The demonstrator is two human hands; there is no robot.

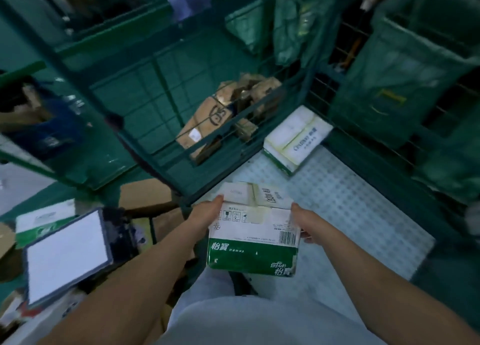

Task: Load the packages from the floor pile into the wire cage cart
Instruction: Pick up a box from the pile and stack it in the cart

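Both elbows cut off at the bottom edge, right hand point(302, 224) fingers hidden behind the green-and-white carton point(253, 230), upper-left cage contents blurred

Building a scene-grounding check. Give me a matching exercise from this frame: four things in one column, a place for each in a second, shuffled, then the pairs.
Things
1. green and white carton
2. second green and white carton
3. brown box marked 05
4. blue-edged white panel

Places
A. inside the wire cage cart
B. lying on the pale floor beside the cart's corner
C. held between the left hand and the right hand
D. on the pile to the person's left

Pairs: 1-C, 2-B, 3-A, 4-D
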